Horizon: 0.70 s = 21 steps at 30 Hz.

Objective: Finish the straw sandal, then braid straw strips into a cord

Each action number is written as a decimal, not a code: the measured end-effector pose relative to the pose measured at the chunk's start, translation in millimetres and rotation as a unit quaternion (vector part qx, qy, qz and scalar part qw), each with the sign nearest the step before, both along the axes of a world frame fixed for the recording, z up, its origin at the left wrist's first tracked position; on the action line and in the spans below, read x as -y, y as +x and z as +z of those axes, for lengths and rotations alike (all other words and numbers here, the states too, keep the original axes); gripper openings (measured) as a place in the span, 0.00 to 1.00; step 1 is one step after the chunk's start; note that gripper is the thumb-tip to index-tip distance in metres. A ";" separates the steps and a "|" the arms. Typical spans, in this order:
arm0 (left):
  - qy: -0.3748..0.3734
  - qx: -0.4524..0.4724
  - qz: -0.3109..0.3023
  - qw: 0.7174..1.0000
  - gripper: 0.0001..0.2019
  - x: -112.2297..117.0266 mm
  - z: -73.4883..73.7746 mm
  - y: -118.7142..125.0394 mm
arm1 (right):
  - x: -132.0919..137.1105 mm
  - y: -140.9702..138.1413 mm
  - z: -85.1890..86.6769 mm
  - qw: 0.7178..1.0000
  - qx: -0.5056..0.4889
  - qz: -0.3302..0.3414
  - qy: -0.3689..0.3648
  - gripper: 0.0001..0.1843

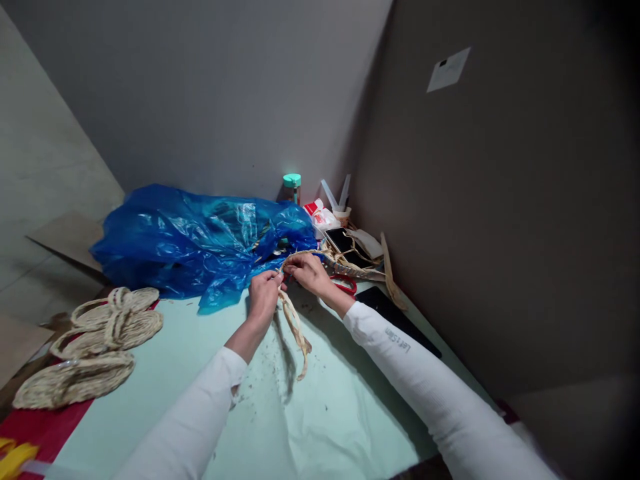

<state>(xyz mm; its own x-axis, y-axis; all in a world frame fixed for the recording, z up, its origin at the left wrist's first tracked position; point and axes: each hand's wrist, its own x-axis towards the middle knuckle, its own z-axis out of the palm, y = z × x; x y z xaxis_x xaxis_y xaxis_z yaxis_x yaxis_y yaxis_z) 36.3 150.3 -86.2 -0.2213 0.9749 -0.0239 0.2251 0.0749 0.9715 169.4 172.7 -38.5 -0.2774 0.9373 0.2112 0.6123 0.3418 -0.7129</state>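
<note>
A strand of dried plant fibre point(294, 319), pale and twisted, runs between my two hands above the table. My left hand point(264, 293) pinches it near the middle, and its loose flat ends hang below the fingers. Close beside it, my right hand point(307, 272) is closed on the same strand, thumb and fingertips together. Past the right hand, a thin braided length point(327, 253) trails toward the back right. Just beyond both hands lies a crumpled blue plastic bag point(200, 233).
Woven sandals point(75, 380) lie at the left edge. Toward the back stand a jar with a green lid point(292, 181) and a phone point(347, 247). Red-handled scissors point(345, 285) and a black flat object point(395, 317) lie right of my hands, near the wall.
</note>
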 end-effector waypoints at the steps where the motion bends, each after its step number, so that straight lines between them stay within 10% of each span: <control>1: -0.004 0.004 0.002 1.000 0.17 -1.0 -1.3 -0.2 | 3.8 -1.5 -0.9 1.000 0.006 -0.021 0.009 0.13; 21: 0.072 0.042 0.022 0.996 0.08 4.3 6.6 3.4 | 0.2 12.4 -10.5 0.992 -0.121 -0.020 -0.025 0.11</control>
<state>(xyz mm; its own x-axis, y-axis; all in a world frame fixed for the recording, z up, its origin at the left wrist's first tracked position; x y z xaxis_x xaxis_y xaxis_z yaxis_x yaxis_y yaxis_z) 39.7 145.9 -79.6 -0.2678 0.9587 0.0954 0.1420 -0.0586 0.9881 181.8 172.5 -49.0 -0.1872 0.9571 0.2210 0.4332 0.2823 -0.8559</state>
